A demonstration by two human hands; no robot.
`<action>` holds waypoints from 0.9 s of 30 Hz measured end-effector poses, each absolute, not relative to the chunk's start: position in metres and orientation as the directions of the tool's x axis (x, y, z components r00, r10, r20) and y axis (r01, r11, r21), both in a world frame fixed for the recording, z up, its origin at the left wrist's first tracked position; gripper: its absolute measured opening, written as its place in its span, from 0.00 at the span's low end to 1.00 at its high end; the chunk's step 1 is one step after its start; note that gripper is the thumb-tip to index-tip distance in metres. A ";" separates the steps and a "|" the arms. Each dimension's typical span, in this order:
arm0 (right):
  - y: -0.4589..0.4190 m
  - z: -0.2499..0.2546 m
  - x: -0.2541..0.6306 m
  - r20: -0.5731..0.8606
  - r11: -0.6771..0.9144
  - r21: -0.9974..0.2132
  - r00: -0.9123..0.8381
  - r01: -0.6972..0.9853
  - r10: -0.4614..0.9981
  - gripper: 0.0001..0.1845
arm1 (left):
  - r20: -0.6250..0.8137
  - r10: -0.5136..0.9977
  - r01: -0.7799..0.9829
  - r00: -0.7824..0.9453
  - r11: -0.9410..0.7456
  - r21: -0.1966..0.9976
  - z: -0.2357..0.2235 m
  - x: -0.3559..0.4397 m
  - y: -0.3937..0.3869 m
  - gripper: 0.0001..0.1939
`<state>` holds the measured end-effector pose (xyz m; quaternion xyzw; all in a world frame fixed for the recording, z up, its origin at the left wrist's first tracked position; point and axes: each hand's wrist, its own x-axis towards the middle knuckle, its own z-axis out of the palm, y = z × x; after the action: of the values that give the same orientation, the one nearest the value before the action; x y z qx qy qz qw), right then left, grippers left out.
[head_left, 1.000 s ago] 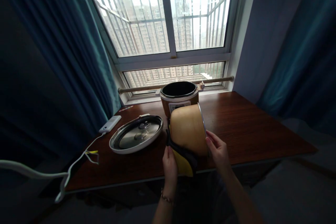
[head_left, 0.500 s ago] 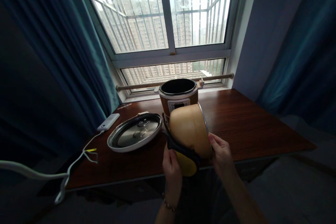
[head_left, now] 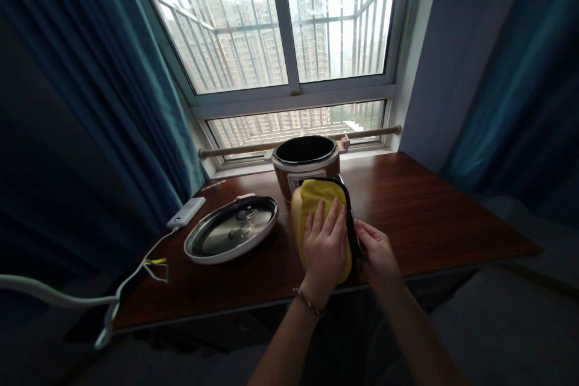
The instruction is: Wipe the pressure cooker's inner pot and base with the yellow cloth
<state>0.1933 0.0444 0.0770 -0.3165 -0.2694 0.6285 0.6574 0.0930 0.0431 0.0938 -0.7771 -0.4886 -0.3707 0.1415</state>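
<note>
The tan inner pot (head_left: pixel 295 212) of a cooker is tipped on its side above the table's near part, mostly hidden behind a yellow cloth (head_left: pixel 312 190) with a dark edge. My left hand (head_left: pixel 324 247) lies flat over the cloth, fingers spread, pressing it against the pot's outer wall. At the pot's right side, my right hand (head_left: pixel 377 253) pinches the rim between thumb and fingers. Just behind stands the cooker body (head_left: pixel 283 178), with its dark round opening facing up. A round lid (head_left: pixel 221 255) rests left of the pot, its metallic inner side upward.
A white power strip (head_left: pixel 186 213) sits at the table's left edge, its cable (head_left: pixel 129 271) hanging toward the lower left. The brown wooden table (head_left: pixel 434 211) reaches the window. Blue curtains (head_left: pixel 117 72) hang at both sides, and a rod (head_left: pixel 244 149) crosses the sill.
My left hand has moved up and right from the pot's lower left, bringing the cloth over the outer wall, and its fingers have spread flat. My right hand keeps the rim.
</note>
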 end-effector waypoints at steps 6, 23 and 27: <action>0.048 0.083 0.191 -0.043 0.028 -0.733 0.088 -0.680 0.995 0.14 | 0.733 0.616 0.857 0.288 -0.508 0.090 0.039 0.088 0.024 0.25; 0.044 0.083 0.193 -0.079 -0.033 -0.742 0.038 -0.670 0.996 0.18 | 0.350 0.840 0.111 -0.414 -0.335 0.936 -0.011 0.022 0.051 0.22; 0.042 0.069 0.191 -0.028 0.077 -0.812 0.171 -0.579 0.985 0.18 | 0.063 0.964 -0.335 -0.257 -0.150 0.930 -0.017 0.029 0.050 0.23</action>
<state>0.1907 0.0423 0.0685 -0.3574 -0.2842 0.5779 0.6764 0.0292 0.0497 -0.0174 -0.3645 -0.4317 -0.6649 -0.4886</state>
